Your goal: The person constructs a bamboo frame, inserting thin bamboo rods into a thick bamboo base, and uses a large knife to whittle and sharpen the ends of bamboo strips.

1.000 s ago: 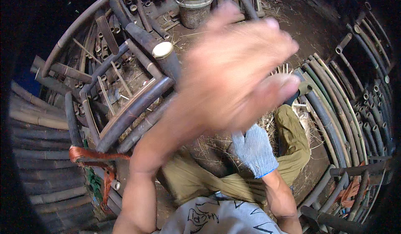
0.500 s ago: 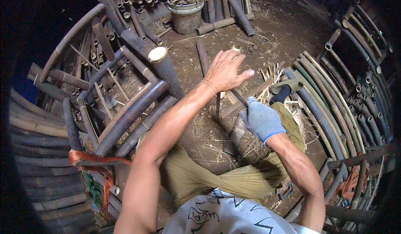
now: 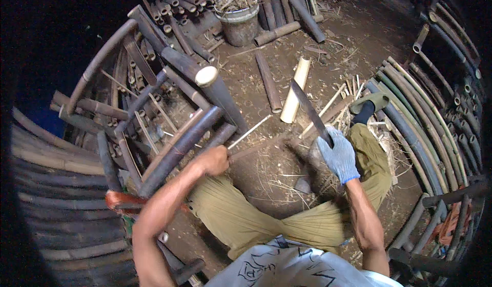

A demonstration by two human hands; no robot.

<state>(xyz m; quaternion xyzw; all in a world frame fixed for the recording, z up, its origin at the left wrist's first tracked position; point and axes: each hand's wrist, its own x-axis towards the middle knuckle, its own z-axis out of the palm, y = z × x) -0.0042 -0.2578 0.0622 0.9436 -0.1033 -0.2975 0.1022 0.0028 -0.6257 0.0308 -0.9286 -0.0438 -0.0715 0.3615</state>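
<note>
My bare left hand (image 3: 214, 160) is closed around the near end of a thin bamboo stick (image 3: 249, 131) that points up and to the right. My right hand (image 3: 337, 155), in a blue-grey knit glove, grips the handle of a long dark knife (image 3: 309, 110), its blade raised and pointing up-left. The blade's tip hangs over a pale split bamboo piece (image 3: 296, 88) lying on the dirt floor. Between my hands, near the right one, sits a grey stone block (image 3: 313, 160) among straw. My legs in olive trousers (image 3: 241, 220) spread below.
A frame of dark bent bamboo poles (image 3: 177, 146) stands to my left. A grey bucket (image 3: 239, 23) of scraps sits at the back among stacked bamboo tubes (image 3: 179, 10). Curved bamboo poles (image 3: 425, 118) line the right side. Shavings and short lengths (image 3: 268, 81) litter the ground.
My left hand dropped from close before the camera down to the left and closed on the thin stick. The gloved right hand rose, lifting the knife blade into view.
</note>
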